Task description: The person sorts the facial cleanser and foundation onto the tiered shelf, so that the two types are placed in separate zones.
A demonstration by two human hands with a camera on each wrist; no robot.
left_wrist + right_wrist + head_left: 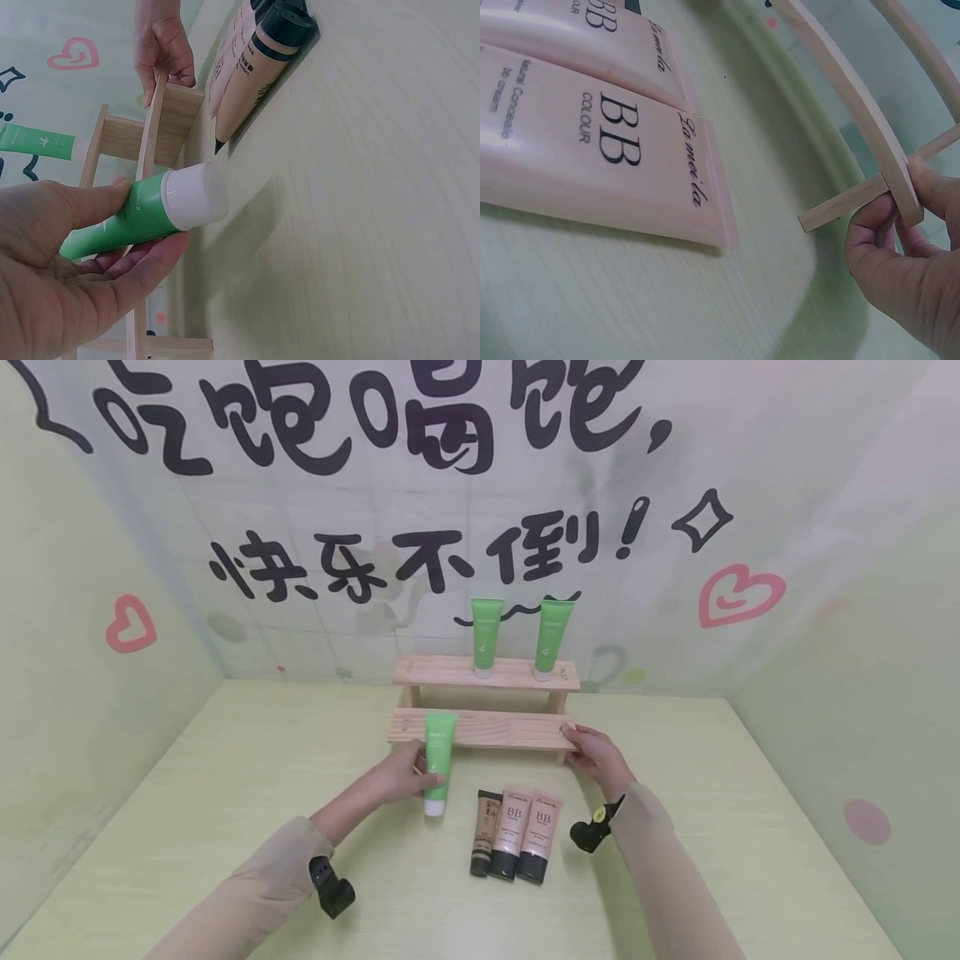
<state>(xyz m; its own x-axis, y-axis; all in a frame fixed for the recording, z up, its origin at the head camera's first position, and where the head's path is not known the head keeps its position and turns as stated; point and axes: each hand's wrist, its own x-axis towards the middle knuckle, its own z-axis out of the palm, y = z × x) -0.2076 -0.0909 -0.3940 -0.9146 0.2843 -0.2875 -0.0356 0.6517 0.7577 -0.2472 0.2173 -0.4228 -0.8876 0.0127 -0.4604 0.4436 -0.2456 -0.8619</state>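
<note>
In my left hand point(402, 773) I hold a green squeeze tube point(439, 752) with its white cap down, thumb on one side and fingers on the other. It is in front of the lower step's left part; the left wrist view shows its white cap point(196, 196) off the table. My right hand point(597, 753) pinches the right end of the lower step of a two-tier wooden rack point(495, 729), thumb above and fingers beneath, as the right wrist view shows near the step's end point(900, 187). Two more green tubes point(487, 637) stand cap down on the upper step point(442, 672).
Lying side by side on the table point(300, 760), before the rack, are a brown tube point(486, 833) and two pink BB cream tubes point(538, 831) with black caps. Behind the rack rises a printed backdrop point(337, 635), and side panels point(847, 693) border the table.
</note>
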